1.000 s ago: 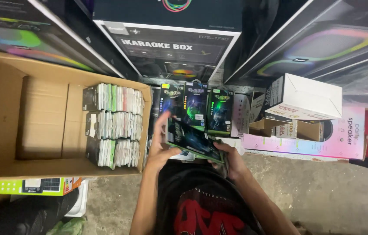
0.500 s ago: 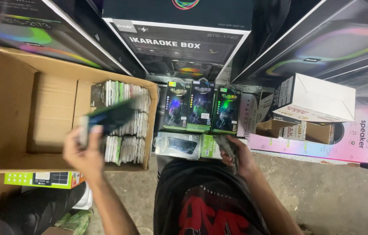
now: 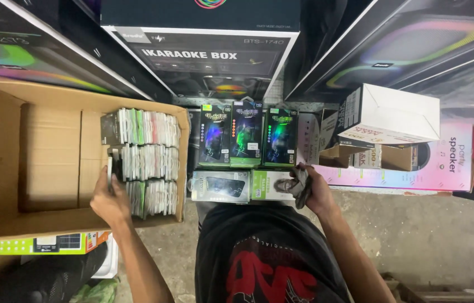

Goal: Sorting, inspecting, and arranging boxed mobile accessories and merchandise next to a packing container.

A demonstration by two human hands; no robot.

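My left hand (image 3: 109, 197) reaches into a big open cardboard box (image 3: 35, 163) and presses a thin packaged item (image 3: 110, 167) against the left end of the rows of flat packages (image 3: 146, 161) standing on edge. My right hand (image 3: 313, 188) is closed on a dark grey cloth (image 3: 298, 184), resting over a flat pack (image 3: 271, 186) lying on the floor. Beside it lies another flat pack (image 3: 220, 186). Three upright packs with glowing green and purple prints (image 3: 247, 134) lean behind them.
Large dark speaker cartons (image 3: 209, 53) stand at the back and on both sides. A white box (image 3: 396, 118), small brown cartons (image 3: 382, 157) and a pink flat carton (image 3: 438, 168) sit at the right. A green box (image 3: 46, 243) lies under the cardboard box. Concrete floor (image 3: 416, 235).
My left hand carried a dark pack from in front of me leftward into the cardboard box and set it against the rows. My right hand stayed with the cloth near the flat packs.
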